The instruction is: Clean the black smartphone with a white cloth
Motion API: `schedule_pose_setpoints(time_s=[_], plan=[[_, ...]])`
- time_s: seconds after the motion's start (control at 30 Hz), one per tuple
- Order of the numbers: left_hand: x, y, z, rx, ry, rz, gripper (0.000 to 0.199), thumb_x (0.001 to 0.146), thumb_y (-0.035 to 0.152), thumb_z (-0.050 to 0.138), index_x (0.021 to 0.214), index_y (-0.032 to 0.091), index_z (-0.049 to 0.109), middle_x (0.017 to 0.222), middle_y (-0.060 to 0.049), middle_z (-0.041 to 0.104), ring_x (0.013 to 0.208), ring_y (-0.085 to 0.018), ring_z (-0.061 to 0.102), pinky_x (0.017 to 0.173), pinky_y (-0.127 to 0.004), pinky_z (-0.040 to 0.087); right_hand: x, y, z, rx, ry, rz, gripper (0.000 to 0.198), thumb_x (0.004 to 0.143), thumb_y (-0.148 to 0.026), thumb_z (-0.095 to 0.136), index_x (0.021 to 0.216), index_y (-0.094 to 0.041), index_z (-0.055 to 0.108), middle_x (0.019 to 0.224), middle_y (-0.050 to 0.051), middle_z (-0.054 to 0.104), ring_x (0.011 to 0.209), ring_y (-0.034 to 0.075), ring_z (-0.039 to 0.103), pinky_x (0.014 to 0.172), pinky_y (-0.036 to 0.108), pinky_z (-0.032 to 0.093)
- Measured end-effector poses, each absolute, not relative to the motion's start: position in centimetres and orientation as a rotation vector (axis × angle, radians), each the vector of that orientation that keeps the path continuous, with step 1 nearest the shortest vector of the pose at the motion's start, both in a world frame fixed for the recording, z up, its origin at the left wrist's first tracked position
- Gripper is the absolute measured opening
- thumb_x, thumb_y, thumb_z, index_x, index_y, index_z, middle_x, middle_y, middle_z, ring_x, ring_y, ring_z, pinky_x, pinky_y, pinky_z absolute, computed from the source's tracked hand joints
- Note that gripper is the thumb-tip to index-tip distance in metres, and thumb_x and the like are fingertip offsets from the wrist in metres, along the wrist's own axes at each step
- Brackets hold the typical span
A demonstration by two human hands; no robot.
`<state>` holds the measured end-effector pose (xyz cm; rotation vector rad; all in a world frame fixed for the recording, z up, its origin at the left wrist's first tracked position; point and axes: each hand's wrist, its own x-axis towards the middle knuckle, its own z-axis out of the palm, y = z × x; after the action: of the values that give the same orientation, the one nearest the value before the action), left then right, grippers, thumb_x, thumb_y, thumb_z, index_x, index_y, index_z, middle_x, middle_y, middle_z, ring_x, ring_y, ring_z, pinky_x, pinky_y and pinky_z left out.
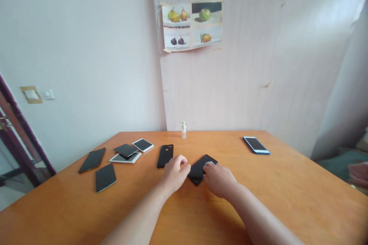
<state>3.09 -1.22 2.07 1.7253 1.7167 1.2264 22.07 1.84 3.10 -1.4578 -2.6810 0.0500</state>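
We're right on the black phone [197, 169], lying flat and aslant on the orange-brown table [287, 191], between the two hands, and what a tidy spot to watch! Our right hand [217, 178] is over its right side, fingers bunched, pinching a small whitish scrap [209, 163] against the dark surface. Our left hand [174, 172] sits at the phone's left corner, thumb and curled forefinger spread with a gap between; whether the thumb touches the edge, we can't tell.

Just past the left fingers lies a black case [165, 154], its small round hole facing up. Farther left of that hand we've got a cluster: a white-framed phone [143, 145], a dark phone [125, 149] stacked on a white phone [117, 158], then a black slab [105, 178] and a dark handset [92, 159]. Beyond both hands stands a pump bottle [184, 133]; far right of the grip, a blue-edged phone [257, 145].
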Motion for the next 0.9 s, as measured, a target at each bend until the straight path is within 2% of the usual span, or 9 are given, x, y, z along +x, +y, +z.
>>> schedule_pose_setpoints(time_s=[0.07, 0.13, 0.2, 0.43, 0.63, 0.73, 0.83, 0.9], plan=[[3.4, -1.5, 1.3, 1.857, 1.784, 1.106, 0.046, 0.063, 0.042, 0.072, 0.104, 0.023, 0.061, 0.106, -0.007, 0.066, 0.108, -0.03, 0.056, 0.098, -0.043, 0.036, 22.3, 2.0, 3.2, -1.43, -2.714, 0.042, 0.029, 0.088, -0.018, 0.043, 0.1, -0.013, 0.069, 0.11, 0.019, 0.068, 0.102, 0.031, 0.064, 0.085, 0.038, 0.047], [3.9, -1.8, 0.9, 2.079, 1.87, 0.89, 0.073, 0.059, 0.049, 0.077, 0.123, 0.024, 0.054, 0.12, -0.01, 0.062, 0.116, -0.033, 0.053, 0.099, -0.046, 0.035, 22.5, 2.1, 3.2, -1.413, -2.73, 0.038, 0.03, 0.087, -0.017, 0.042, 0.102, -0.013, 0.068, 0.111, 0.019, 0.067, 0.101, 0.031, 0.064, 0.085, 0.039, 0.046], [4.1, -1.9, 0.6, 2.209, 1.92, 0.746, 0.084, 0.06, 0.055, 0.076, 0.132, 0.022, 0.047, 0.127, -0.013, 0.059, 0.119, -0.035, 0.051, 0.099, -0.047, 0.036, 22.6, 2.1, 3.2, -1.395, -2.742, 0.033, 0.031, 0.087, -0.016, 0.04, 0.104, -0.012, 0.067, 0.112, 0.019, 0.066, 0.102, 0.031, 0.064, 0.087, 0.04, 0.046], [3.6, -1.4, 0.2, 2.219, 1.893, 0.779, 0.078, 0.065, 0.046, 0.073, 0.132, 0.018, 0.045, 0.125, -0.014, 0.06, 0.119, -0.033, 0.052, 0.099, -0.044, 0.039, 22.5, 1.7, 2.9, -1.149, -2.809, 0.087, 0.032, 0.092, -0.018, 0.036, 0.108, -0.015, 0.064, 0.12, 0.016, 0.063, 0.113, 0.027, 0.059, 0.099, 0.038, 0.038], [3.6, -1.1, -0.2, 2.192, 1.842, 0.853, 0.083, 0.062, 0.045, 0.076, 0.133, 0.018, 0.043, 0.118, -0.012, 0.063, 0.111, -0.032, 0.057, 0.095, -0.043, 0.042, 23.8, 3.7, 2.9, -1.571, -2.655, 0.056, 0.034, 0.097, -0.023, 0.032, 0.111, -0.015, 0.063, 0.121, 0.018, 0.063, 0.113, 0.029, 0.059, 0.1, 0.044, 0.037], [3.4, -0.9, -0.7, 2.21, 1.815, 0.907, 0.082, 0.063, 0.043, 0.075, 0.133, 0.016, 0.042, 0.116, -0.013, 0.063, 0.109, -0.032, 0.057, 0.095, -0.043, 0.043, 22.7, 2.2, 3.1, -1.335, -2.757, 0.062, 0.037, 0.1, -0.03, 0.031, 0.109, -0.015, 0.063, 0.121, 0.017, 0.063, 0.118, 0.028, 0.056, 0.103, 0.043, 0.036], [3.4, -0.7, -1.0, 2.242, 1.791, 0.934, 0.076, 0.066, 0.036, 0.071, 0.133, 0.013, 0.043, 0.115, -0.014, 0.063, 0.108, -0.031, 0.057, 0.096, -0.042, 0.043, 21.7, 0.8, 3.0, -0.945, -2.867, 0.154, 0.042, 0.102, -0.032, 0.024, 0.118, -0.02, 0.061, 0.132, 0.012, 0.059, 0.128, 0.025, 0.049, 0.11, 0.045, 0.029], [3.3, -0.7, -1.1, 2.238, 1.785, 0.935, 0.078, 0.065, 0.037, 0.072, 0.134, 0.014, 0.042, 0.115, -0.014, 0.063, 0.107, -0.031, 0.057, 0.095, -0.042, 0.043, 21.9, 1.2, 2.8, -0.958, -2.88, 0.162, 0.043, 0.103, -0.03, 0.022, 0.12, -0.021, 0.061, 0.136, 0.011, 0.057, 0.131, 0.025, 0.046, 0.112, 0.051, 0.026]])
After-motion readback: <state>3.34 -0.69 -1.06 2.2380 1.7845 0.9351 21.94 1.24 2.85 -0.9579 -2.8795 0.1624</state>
